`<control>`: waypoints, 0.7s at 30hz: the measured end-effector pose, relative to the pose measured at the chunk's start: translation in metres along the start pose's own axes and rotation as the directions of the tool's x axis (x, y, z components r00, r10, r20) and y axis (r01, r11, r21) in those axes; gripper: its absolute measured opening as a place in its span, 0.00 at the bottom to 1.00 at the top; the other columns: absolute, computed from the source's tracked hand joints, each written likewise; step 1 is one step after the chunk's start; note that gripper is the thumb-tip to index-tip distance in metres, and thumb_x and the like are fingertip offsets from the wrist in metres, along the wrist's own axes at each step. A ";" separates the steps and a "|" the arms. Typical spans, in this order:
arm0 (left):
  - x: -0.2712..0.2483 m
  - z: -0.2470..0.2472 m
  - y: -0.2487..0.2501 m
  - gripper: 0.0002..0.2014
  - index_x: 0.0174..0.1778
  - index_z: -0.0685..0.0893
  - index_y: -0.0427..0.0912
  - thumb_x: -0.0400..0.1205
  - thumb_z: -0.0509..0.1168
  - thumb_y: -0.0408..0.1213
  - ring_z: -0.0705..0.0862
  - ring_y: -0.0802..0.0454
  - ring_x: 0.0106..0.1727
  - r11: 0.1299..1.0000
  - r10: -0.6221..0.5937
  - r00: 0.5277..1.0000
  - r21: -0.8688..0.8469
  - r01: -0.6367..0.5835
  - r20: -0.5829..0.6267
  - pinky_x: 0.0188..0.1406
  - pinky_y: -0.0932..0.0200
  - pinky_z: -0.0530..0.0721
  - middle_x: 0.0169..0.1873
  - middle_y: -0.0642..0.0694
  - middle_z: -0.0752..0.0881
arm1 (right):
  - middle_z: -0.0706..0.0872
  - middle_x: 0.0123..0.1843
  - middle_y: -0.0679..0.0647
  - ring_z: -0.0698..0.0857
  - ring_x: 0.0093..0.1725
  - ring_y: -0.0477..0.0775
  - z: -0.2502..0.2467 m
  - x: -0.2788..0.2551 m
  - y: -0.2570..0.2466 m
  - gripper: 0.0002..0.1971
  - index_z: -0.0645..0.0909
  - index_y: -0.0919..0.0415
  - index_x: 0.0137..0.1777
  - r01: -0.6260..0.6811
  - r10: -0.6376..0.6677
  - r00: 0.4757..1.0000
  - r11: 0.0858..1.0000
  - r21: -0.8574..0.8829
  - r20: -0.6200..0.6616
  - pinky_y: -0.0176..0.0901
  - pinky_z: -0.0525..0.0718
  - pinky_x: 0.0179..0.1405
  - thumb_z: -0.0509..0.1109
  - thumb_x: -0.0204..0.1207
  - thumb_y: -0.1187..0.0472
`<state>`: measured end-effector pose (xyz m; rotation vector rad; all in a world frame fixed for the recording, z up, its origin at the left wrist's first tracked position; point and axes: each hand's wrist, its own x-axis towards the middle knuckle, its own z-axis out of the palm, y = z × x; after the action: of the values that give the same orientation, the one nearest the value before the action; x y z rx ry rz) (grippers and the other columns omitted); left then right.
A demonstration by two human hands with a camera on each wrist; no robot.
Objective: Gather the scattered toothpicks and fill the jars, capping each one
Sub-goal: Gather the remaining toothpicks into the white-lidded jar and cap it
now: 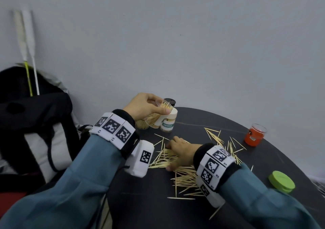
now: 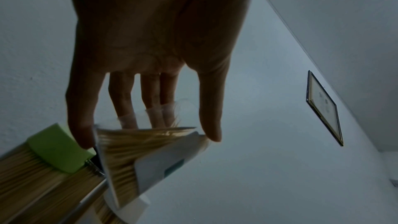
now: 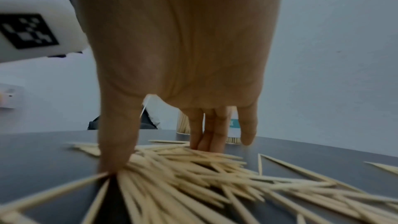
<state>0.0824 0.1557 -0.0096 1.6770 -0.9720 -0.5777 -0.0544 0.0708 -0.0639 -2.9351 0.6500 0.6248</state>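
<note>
**Kid:** Across the bottom of the frame, what is that big dark thing?

**Helper:** That is the desk (image 1: 202,121). It is dark and round at the edge. A grey wall (image 1: 193,35) stands behind it, and a black and white bag (image 1: 35,123) sits at the left of the frame.

**Kid:** What are the hands doing?

**Helper:** The left hand (image 1: 143,106) is near the middle of the frame, up off the desk. Its thumb and fingers are curled round a clear jar (image 1: 154,118) full of toothpicks. The jar is tilted, with its open mouth up toward the right. It is just beside a capped jar (image 1: 168,123) with a white top that stands on the desk.

**Kid:** And the other hand?

**Helper:** The right hand (image 1: 181,152) is lower in the frame, palm down on the pile. Its fingers are spread and fairly straight, and its thumb and fingertips (image 3: 200,144) press on the scattered toothpicks (image 1: 186,176). It holds nothing.

**Kid:** What else is there?

**Helper:** A red jar (image 1: 254,137) stands open at the right of the frame. A green lid (image 1: 281,181) lies flat lower down on the right. A black lid (image 1: 170,101) peeks out behind the left hand.
</note>
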 end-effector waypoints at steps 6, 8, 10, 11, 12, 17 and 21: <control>-0.002 -0.001 0.000 0.23 0.63 0.82 0.40 0.72 0.75 0.38 0.77 0.68 0.41 1.000 0.007 1.000 0.014 -0.006 -0.012 0.28 0.74 0.72 0.51 0.49 0.83 | 0.66 0.72 0.61 0.66 0.73 0.58 0.005 0.006 0.004 0.30 0.63 0.67 0.74 -0.016 0.012 0.998 0.998 -0.066 -0.054 0.46 0.66 0.72 0.66 0.78 0.52; -0.002 -0.003 0.001 0.23 0.63 0.82 0.39 0.72 0.76 0.38 0.77 0.67 0.41 1.000 0.002 1.000 0.009 -0.002 -0.017 0.27 0.75 0.73 0.48 0.50 0.83 | 0.66 0.73 0.61 0.66 0.73 0.59 0.007 0.006 0.004 0.28 0.62 0.67 0.74 -0.027 0.022 0.998 0.997 -0.074 -0.065 0.46 0.65 0.72 0.65 0.79 0.54; -0.002 -0.004 0.001 0.23 0.62 0.82 0.40 0.72 0.76 0.39 0.78 0.65 0.43 1.000 -0.001 1.000 0.017 0.001 -0.022 0.30 0.71 0.76 0.49 0.50 0.83 | 0.66 0.73 0.62 0.66 0.73 0.59 0.010 0.007 0.002 0.25 0.62 0.68 0.74 -0.043 0.037 0.996 0.996 -0.072 -0.084 0.47 0.66 0.72 0.62 0.81 0.58; -0.003 -0.004 0.001 0.23 0.62 0.82 0.41 0.71 0.76 0.40 0.79 0.63 0.45 1.000 -0.004 1.000 0.022 0.005 -0.025 0.33 0.68 0.78 0.50 0.49 0.83 | 0.66 0.73 0.63 0.66 0.73 0.60 0.010 0.007 0.002 0.23 0.62 0.69 0.73 -0.050 0.043 0.995 0.996 -0.070 -0.095 0.49 0.66 0.72 0.60 0.82 0.60; -0.003 -0.005 0.001 0.24 0.62 0.82 0.41 0.71 0.76 0.40 0.80 0.60 0.48 1.000 -0.008 1.000 0.024 0.009 -0.027 0.36 0.65 0.80 0.52 0.49 0.83 | 0.67 0.73 0.63 0.66 0.72 0.60 0.011 0.007 0.001 0.21 0.62 0.70 0.73 -0.054 0.048 0.994 0.996 -0.066 -0.099 0.49 0.66 0.72 0.58 0.83 0.62; -0.006 -0.010 0.002 0.24 0.63 0.82 0.42 0.71 0.76 0.41 0.79 0.53 0.58 1.000 -0.017 0.999 0.024 0.018 -0.035 0.40 0.65 0.78 0.54 0.48 0.82 | 0.67 0.72 0.66 0.67 0.71 0.62 0.011 0.005 0.001 0.18 0.63 0.72 0.72 -0.058 0.051 0.995 0.995 -0.086 -0.080 0.46 0.64 0.70 0.53 0.84 0.68; -0.007 -0.014 0.002 0.25 0.63 0.82 0.42 0.70 0.77 0.41 0.80 0.53 0.57 0.999 -0.020 0.998 0.031 0.022 -0.057 0.37 0.64 0.77 0.55 0.47 0.83 | 0.67 0.72 0.66 0.67 0.72 0.62 0.010 0.003 0.000 0.19 0.62 0.74 0.73 -0.056 0.049 0.997 0.993 -0.106 -0.065 0.45 0.63 0.68 0.53 0.83 0.70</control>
<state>0.0885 0.1688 -0.0044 1.7248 -0.9277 -0.5283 -0.0557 0.0717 -0.0746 -3.0581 0.7243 0.5930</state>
